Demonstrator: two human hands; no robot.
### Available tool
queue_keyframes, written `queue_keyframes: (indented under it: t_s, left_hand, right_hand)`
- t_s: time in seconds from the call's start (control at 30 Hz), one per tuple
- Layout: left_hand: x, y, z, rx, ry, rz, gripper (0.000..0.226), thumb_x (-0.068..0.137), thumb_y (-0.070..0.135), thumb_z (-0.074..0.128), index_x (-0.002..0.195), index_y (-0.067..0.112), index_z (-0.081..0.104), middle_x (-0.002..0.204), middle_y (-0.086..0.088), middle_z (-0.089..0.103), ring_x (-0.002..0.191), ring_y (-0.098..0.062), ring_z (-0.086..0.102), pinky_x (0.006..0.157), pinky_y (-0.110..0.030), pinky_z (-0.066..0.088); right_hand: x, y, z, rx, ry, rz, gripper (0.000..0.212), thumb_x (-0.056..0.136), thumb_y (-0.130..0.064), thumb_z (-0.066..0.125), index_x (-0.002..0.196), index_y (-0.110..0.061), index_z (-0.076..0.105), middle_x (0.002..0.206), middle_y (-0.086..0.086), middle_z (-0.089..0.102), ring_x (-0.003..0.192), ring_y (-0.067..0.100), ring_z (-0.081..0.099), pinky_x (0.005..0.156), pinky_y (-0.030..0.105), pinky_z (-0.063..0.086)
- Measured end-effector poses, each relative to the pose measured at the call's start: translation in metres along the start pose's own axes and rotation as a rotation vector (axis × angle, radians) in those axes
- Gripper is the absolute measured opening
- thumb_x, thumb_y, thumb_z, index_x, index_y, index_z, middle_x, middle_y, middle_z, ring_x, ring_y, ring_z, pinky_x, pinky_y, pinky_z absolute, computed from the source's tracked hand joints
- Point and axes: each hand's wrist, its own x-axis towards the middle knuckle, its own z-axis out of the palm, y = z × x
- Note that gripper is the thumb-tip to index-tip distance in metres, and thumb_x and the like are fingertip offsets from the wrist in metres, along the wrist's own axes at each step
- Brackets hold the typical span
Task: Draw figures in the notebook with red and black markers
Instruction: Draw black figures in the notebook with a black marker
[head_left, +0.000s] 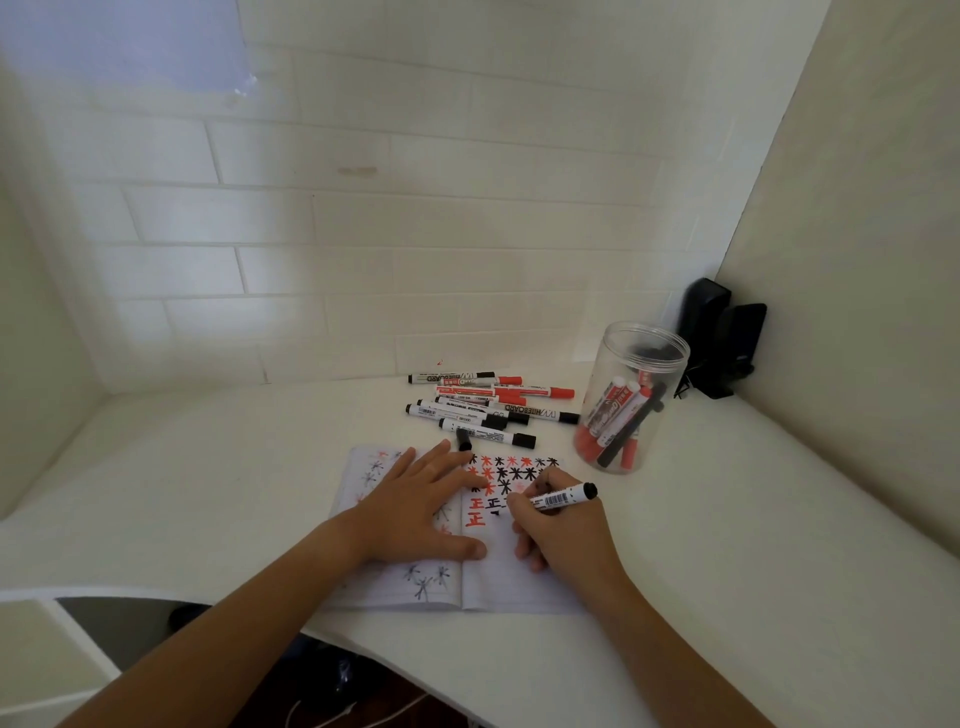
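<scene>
The notebook lies open on the white desk, near its front edge, and a good part of the drawing is already there: the top of the right page carries rows of red and black star-like figures, and below them sit two red characters and a black one or more. The left page also shows stars, mostly black, some hidden under the left hand, which lies flat with fingers spread, pressing the notebook down across the fold. The right hand pinches a black marker in a writing grip, its tip down at the row of characters (the tip itself is hidden by the fingers), so a black figure looks to be in progress. The lower half of the right page is bare, so there is room for more rows. Behind the notebook lies a loose heap of red and black markers, one black cap lying apart just beside the page, and a clear jar to the right holds several more.
</scene>
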Motion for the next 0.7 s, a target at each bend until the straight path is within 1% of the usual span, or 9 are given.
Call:
queue_keyframes:
  t_s: [0.17, 0.33, 0.53, 0.7]
  left_hand:
    - [0.0009, -0.0004, 0.0006, 0.000, 0.007, -0.001, 0.091, 0.073, 0.093, 0.045, 0.150, 0.053, 0.021, 0.166, 0.021, 0.002, 0.151, -0.004, -0.015, 0.124, -0.046, -0.009]
    - [0.0007, -0.0003, 0.0010, 0.000, 0.012, -0.001, 0.090, 0.073, 0.093, 0.046, 0.150, 0.054, 0.021, 0.166, 0.021, 0.002, 0.151, -0.003, -0.015, 0.124, -0.046, -0.009]
    - [-0.0001, -0.0005, 0.0014, 0.004, 0.021, 0.001, 0.091, 0.073, 0.093, 0.044, 0.150, 0.053, 0.022, 0.166, 0.020, 0.004, 0.152, -0.003, -0.014, 0.124, -0.046, -0.008]
    - [0.0004, -0.0009, 0.0021, 0.012, 0.022, 0.005, 0.092, 0.072, 0.095, 0.042, 0.150, 0.053, 0.021, 0.166, 0.020, 0.003, 0.152, -0.004, -0.014, 0.124, -0.047, -0.007]
  right_hand:
    - [0.0000, -0.0004, -0.0007, 0.013, -0.007, 0.000, 0.018, 0.092, -0.010, 0.070, 0.085, 0.000, 0.057, 0.062, 0.018, 0.068, 0.044, 0.028, 0.064, 0.041, 0.029, 0.049]
    - [-0.0002, -0.0005, -0.0003, 0.021, 0.023, 0.001, 0.020, 0.095, -0.014, 0.070, 0.082, -0.006, 0.057, 0.061, 0.017, 0.069, 0.046, 0.029, 0.065, 0.040, 0.026, 0.047]
    - [0.0000, 0.0005, -0.0007, 0.030, 0.042, 0.017, 0.020, 0.095, -0.015, 0.070, 0.084, -0.005, 0.058, 0.060, 0.017, 0.069, 0.047, 0.030, 0.066, 0.042, 0.028, 0.050]
    - [-0.0015, -0.0016, -0.0002, 0.015, -0.002, -0.020, 0.019, 0.095, -0.015, 0.070, 0.085, -0.004, 0.058, 0.062, 0.016, 0.070, 0.045, 0.026, 0.064, 0.039, 0.027, 0.046]
